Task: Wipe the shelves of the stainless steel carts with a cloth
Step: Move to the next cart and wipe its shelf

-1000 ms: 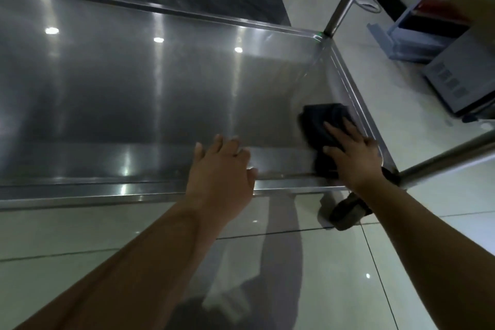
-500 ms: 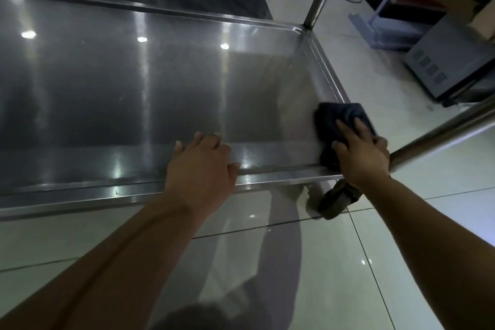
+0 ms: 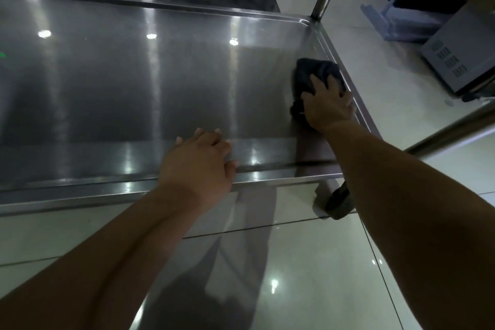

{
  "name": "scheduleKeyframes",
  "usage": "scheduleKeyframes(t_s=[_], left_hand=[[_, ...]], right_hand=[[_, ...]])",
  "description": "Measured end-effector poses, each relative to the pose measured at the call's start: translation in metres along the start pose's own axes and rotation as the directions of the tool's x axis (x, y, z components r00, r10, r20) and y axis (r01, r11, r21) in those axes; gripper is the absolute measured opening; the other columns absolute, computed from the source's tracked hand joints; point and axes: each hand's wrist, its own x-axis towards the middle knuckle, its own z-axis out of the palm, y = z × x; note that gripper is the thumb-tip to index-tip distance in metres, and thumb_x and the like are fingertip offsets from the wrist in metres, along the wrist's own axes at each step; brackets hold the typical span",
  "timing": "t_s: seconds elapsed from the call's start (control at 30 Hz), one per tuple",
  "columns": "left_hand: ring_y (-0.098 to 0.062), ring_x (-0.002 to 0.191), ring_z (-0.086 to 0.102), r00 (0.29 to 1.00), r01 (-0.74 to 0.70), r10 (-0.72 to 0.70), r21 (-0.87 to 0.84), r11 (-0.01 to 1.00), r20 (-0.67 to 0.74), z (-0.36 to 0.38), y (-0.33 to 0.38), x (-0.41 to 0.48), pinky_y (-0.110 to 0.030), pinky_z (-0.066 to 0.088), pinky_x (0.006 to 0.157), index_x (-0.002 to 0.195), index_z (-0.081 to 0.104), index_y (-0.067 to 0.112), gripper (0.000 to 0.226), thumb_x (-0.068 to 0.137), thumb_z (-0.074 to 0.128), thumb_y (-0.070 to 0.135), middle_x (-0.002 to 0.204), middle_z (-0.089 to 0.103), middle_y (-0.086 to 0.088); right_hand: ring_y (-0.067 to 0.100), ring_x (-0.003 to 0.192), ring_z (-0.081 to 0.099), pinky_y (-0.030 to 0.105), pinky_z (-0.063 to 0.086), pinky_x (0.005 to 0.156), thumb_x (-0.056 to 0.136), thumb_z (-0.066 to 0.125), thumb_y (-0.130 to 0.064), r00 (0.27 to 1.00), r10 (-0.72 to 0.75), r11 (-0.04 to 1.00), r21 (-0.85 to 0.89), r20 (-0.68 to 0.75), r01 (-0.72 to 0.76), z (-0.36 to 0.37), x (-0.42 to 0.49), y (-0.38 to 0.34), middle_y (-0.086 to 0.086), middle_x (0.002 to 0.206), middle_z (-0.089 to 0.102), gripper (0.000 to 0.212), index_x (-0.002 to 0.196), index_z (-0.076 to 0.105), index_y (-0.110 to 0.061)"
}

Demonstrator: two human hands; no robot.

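One shelf (image 3: 128, 83), one dark cloth (image 3: 308, 73) — right hand (image 3: 328, 106) flat atop it, left hand (image 3: 198, 163) loose on rim (image 3: 80, 191)

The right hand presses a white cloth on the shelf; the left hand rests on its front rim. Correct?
The colour is wrong: the head view shows a dark cloth. The right hand presses it on the shelf; the left hand rests on the front rim.
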Motion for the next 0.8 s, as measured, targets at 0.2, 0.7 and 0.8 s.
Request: scheduleKeyframes(t_s=[0.2,0.7,0.8], left_hand=[[-0.021,0.137,0.032,1.000,-0.013,0.012,-0.025,1.000,-0.019,-0.001,-0.002,-0.004,-0.044,0.021,0.113,0.136,0.045,0.027,0.046,0.093,0.042,0.046,0.150,0.032,0.007],[-0.030,0.121,0.040,0.993,0.113,-0.110,0.070,0.991,-0.053,-0.027,-0.060,-0.061,-0.045,0.040,0.094,0.120,0.057,0.030,0.043,0.086,0.049,0.054,0.133,0.046,0.002],[-0.028,0.118,0.042,0.991,0.125,-0.120,0.097,0.987,-0.051,-0.032,-0.083,-0.076,-0.044,0.042,0.092,0.120,0.056,0.029,0.042,0.088,0.045,0.054,0.134,0.045,0.004]], right_hand=[[0.033,0.132,0.022,0.049,0.021,0.104,0.087,0.045,-0.051,0.906,-0.416,0.909,0.019,0.076,0.415,0.009,-0.092,0.003,-0.015,0.155,0.019,0.052,0.138,0.033,-0.053],[0.022,0.123,0.021,0.033,0.016,0.096,0.082,0.058,-0.049,0.803,-0.593,0.805,0.078,0.065,0.588,0.033,-0.215,-0.054,-0.023,0.151,0.024,0.056,0.134,0.038,-0.054],[0.027,0.125,0.032,0.037,0.026,0.103,0.078,0.064,-0.047,0.851,-0.520,0.853,-0.017,0.067,0.522,0.024,-0.195,-0.038,-0.021,0.151,0.028,0.061,0.134,0.040,-0.054]])
